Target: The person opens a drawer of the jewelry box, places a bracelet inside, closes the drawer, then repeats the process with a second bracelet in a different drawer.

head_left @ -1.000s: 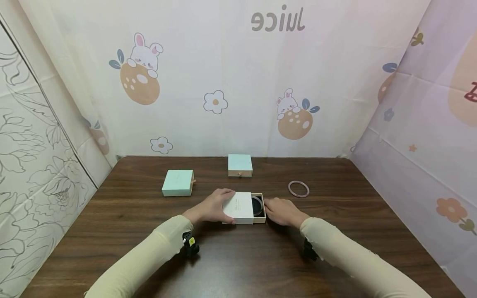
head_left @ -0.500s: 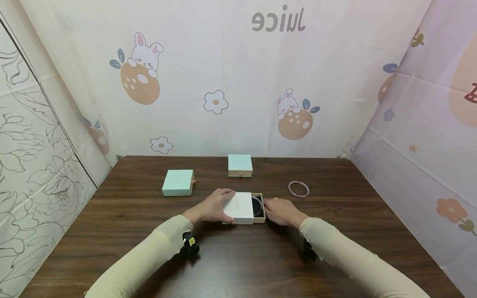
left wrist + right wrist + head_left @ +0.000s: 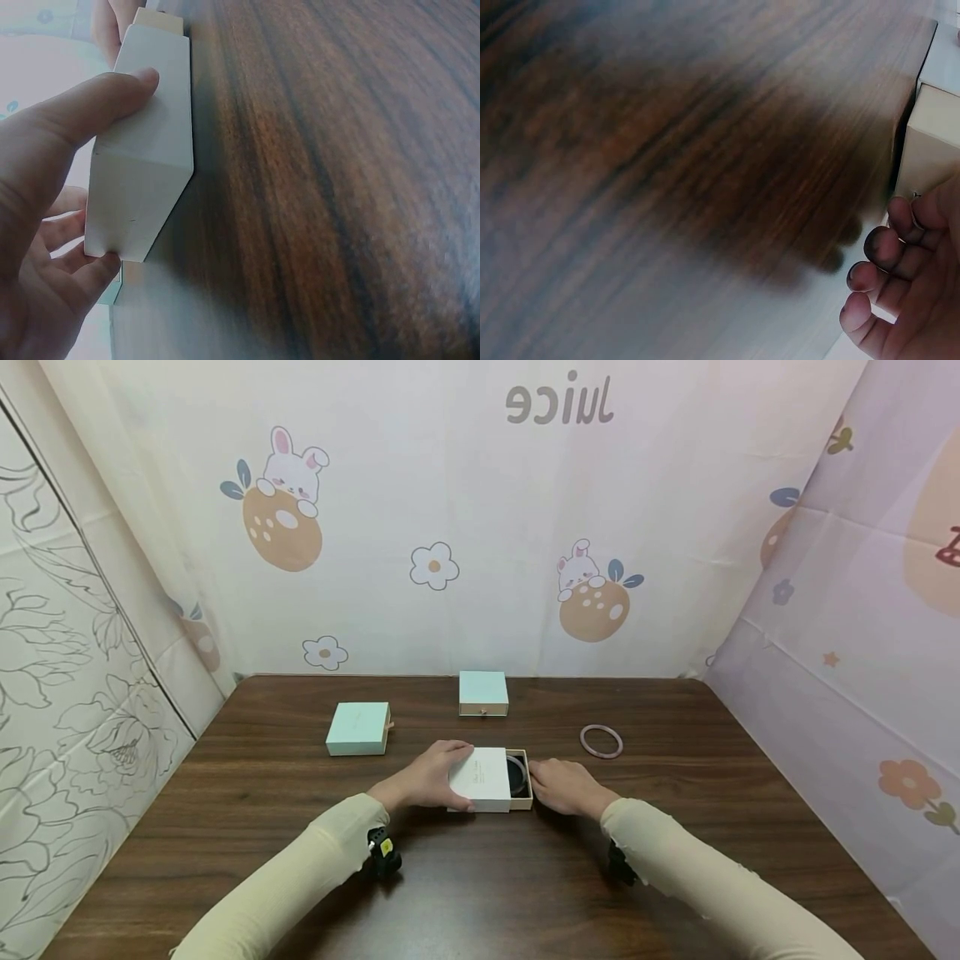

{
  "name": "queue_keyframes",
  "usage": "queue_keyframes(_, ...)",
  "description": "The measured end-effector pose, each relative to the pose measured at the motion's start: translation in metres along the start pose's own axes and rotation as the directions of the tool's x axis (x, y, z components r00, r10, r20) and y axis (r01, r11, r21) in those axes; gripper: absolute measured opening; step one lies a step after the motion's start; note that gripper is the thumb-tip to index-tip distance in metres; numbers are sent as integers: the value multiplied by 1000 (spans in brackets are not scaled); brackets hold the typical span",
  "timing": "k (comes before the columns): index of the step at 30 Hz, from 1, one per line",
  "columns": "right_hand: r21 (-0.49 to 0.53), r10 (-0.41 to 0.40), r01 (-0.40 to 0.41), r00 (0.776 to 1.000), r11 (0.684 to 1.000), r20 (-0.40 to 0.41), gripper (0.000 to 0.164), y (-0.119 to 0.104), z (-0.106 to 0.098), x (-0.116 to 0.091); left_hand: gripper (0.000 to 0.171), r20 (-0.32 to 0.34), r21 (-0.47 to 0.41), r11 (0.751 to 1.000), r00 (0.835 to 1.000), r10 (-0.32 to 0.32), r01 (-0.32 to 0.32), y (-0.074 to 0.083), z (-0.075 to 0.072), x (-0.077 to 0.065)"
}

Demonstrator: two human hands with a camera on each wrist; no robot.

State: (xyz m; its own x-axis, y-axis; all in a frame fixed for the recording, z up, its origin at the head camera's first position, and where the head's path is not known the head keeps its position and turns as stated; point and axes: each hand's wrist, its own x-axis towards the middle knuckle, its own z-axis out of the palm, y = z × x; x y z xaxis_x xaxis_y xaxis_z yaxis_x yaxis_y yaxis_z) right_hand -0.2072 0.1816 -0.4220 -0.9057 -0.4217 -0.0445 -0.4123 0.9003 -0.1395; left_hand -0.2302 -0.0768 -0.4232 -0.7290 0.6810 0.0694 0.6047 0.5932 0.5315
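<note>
My left hand (image 3: 429, 774) grips the white sleeve of a small drawer box (image 3: 480, 779) on the table, thumb on the near side and fingers round the far side. The cream drawer (image 3: 521, 803) sticks out partway on the right. A dark bracelet (image 3: 517, 775) lies on its black lining, partly hidden under the sleeve. My right hand (image 3: 568, 786) is at the drawer's front, fingers curled. In the right wrist view its thumb and index finger (image 3: 900, 214) pinch at the small pull tab, which they mostly hide.
Two mint-green drawer boxes stand behind: one box (image 3: 358, 728) at the left, another box (image 3: 483, 693) at the back middle. A pinkish bangle (image 3: 602, 741) lies right of the right hand. The wooden table (image 3: 480, 893) meets a printed curtain (image 3: 450, 510) at its back edge.
The drawer has slid slightly left into the white sleeve, and my right hand has moved left with it. My left hand and the other boxes have stayed put.
</note>
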Motion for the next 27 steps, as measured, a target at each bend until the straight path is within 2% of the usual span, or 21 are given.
queue_keyframes(6, -1, 1, -1, 1000, 1000, 1, 23, 0, 2, 1, 95, 4, 9, 1000, 1000, -11, 11, 0, 0, 0)
queue_keyframes(17, 3, -3, 3, 1000, 1000, 8, 23, -1, 1, 3, 94, -11, 7, 1000, 1000, 16, -16, 0, -1, 1)
queue_keyframes(27, 8, -8, 8, 1000, 1000, 9, 21, -3, 0, 2, 94, -12, -1, 1000, 1000, 13, -13, -1, 1, 1)
